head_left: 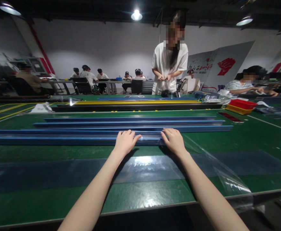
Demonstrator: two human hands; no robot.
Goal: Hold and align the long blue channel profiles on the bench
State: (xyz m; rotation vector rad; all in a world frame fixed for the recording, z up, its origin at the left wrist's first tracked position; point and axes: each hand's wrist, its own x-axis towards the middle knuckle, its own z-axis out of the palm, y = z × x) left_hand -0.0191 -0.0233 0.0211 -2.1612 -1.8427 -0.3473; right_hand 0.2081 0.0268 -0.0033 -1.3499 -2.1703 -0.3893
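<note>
A long blue rail [58, 140] with a channel shape lies across the green table in front of me. My left hand [125, 141] grips it, fingers curled over the far edge and thumb pointing right. On the same rail, near its right end, my right hand [173, 140] has its fingers bent over the far side and its thumb toward the left hand. Between the hands the channel looks shiny, as if clear film lies in it. Thin clear film [234, 184] trails from the right hand to the table's front edge. What the fingertips touch is hidden.
Beyond lie more blue rails [130, 124], then black rails [135, 107] and yellow rails [140, 102]. A wide clear plastic strip [46, 173] lies nearer me. Red bin [242, 104] and phone [230, 117] sit right. A person [170, 61] stands across the table; others sit behind.
</note>
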